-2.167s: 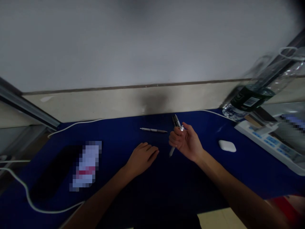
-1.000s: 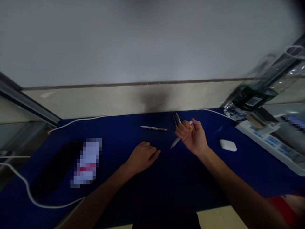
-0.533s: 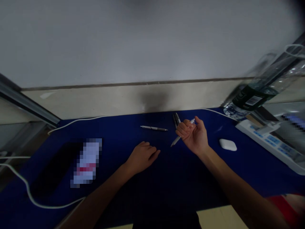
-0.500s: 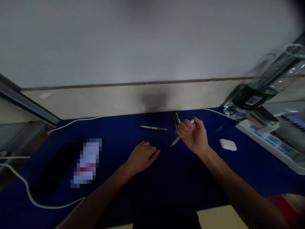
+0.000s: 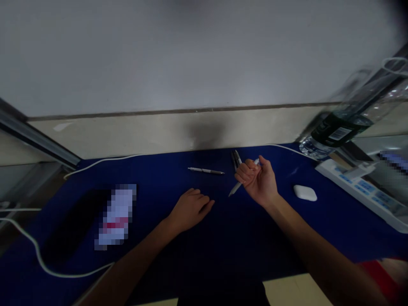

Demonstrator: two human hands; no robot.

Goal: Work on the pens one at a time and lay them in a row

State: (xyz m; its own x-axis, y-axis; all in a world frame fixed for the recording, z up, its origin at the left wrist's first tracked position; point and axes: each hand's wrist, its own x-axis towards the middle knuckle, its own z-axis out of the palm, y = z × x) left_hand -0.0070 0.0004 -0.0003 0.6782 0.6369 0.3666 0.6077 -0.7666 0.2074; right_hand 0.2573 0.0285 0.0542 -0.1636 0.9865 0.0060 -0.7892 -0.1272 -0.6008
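Note:
My right hand (image 5: 257, 180) is closed around a white and grey pen (image 5: 235, 188), its grey tip pointing down and left, its other end showing by my thumb. Behind that hand, dark pens (image 5: 236, 159) lie side by side, partly hidden by my fingers. My left hand (image 5: 191, 209) rests palm down on the blue table (image 5: 223, 242), fingers loosely extended and nothing seen in them. A white and grey pen (image 5: 205, 171) lies flat beyond my left hand, touching neither hand.
A white earbud case (image 5: 305, 193) sits right of my right hand. Farther right are a power strip (image 5: 357, 191) and a plastic bottle (image 5: 334, 129). At left lie a phone with a blurred screen (image 5: 116, 216) and a white cable (image 5: 41, 263). A wall (image 5: 159, 131) borders the back.

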